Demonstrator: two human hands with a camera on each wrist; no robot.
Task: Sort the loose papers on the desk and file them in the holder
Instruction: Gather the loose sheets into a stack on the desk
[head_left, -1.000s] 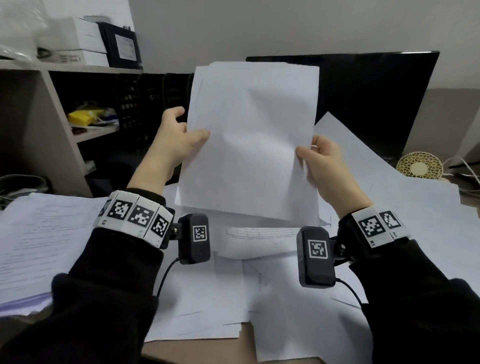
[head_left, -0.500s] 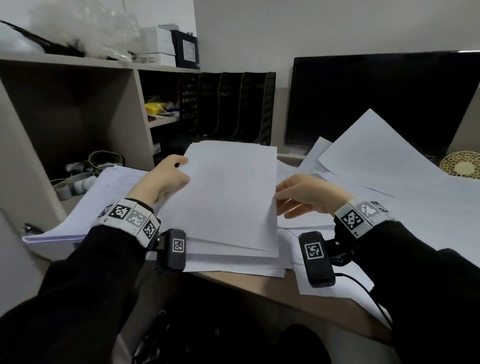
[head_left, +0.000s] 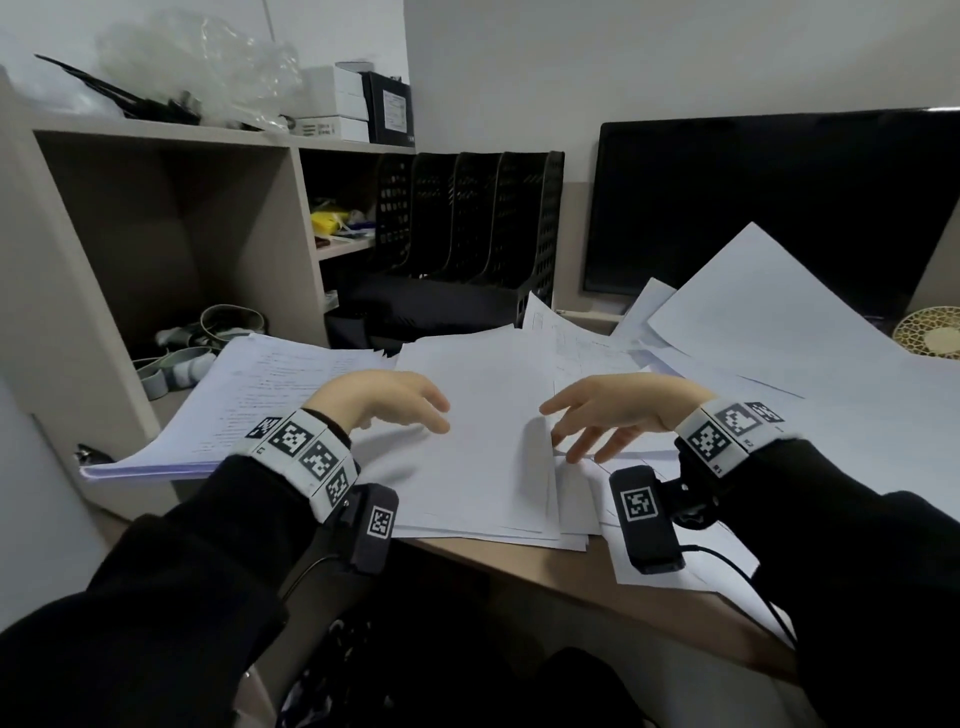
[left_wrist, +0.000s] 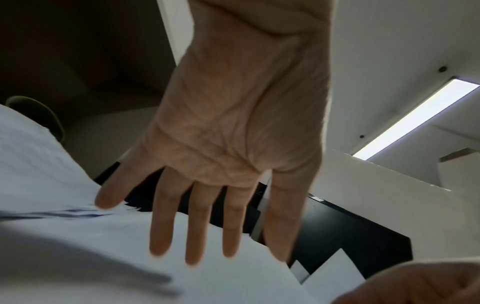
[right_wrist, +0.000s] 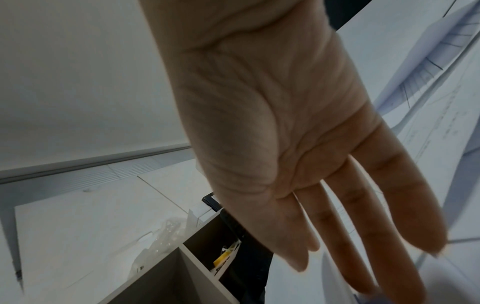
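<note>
A stack of blank white sheets lies flat on the desk near its front edge. My left hand hovers over the stack's left side, fingers straight and spread, holding nothing. My right hand hovers at the stack's right edge, also flat with straight fingers and empty. The black mesh file holder with several slots stands at the back of the desk, behind the stack. A thick printed pile lies to the left. More loose sheets spread across the right.
A dark monitor stands behind the loose sheets. A shelf unit with straps and boxes rises at the left. A round woven fan sits at the far right. The desk's front edge runs just below the stack.
The stack I held upright in both hands has been laid flat on the desk. Both hands have let go and now hover above it. My view has swung left.
</note>
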